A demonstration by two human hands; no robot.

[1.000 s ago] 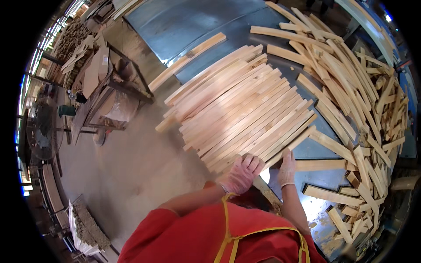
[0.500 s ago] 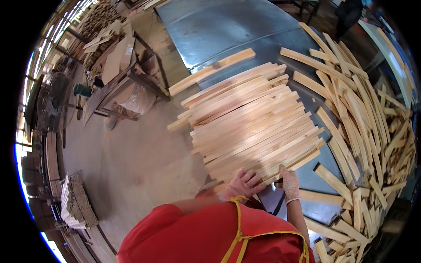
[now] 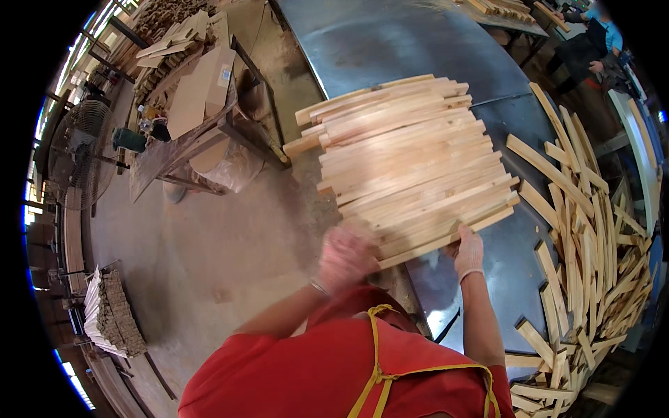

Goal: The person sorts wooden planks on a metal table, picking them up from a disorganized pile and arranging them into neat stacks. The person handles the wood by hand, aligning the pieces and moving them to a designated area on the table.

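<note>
A row of pale wooden strips (image 3: 418, 160) lies side by side on the metal-topped table (image 3: 512, 230), their ends uneven. My right hand (image 3: 469, 252), in a light knitted glove, grips the nearest wooden strip (image 3: 446, 242) close to its right end, thumb on top and fingers beneath the edge. At the left ends of the near strips is my left hand (image 3: 348, 256), gloved too. Motion blurs its fingers, so its hold is not clear. One strip (image 3: 301, 144) juts out past the others on the left.
Loose wooden strips (image 3: 578, 209) are heaped along the table's right side. To the left stand a workbench with cardboard (image 3: 198, 94), a fan (image 3: 80, 153) and a stack of strips (image 3: 115, 313) on the floor. A person in blue (image 3: 603, 42) is at the far right.
The far strip, apart from the row before, now lies against it. My left hand has shifted left to the strips' ends. My right hand stays at the near edge. The view has shifted.
</note>
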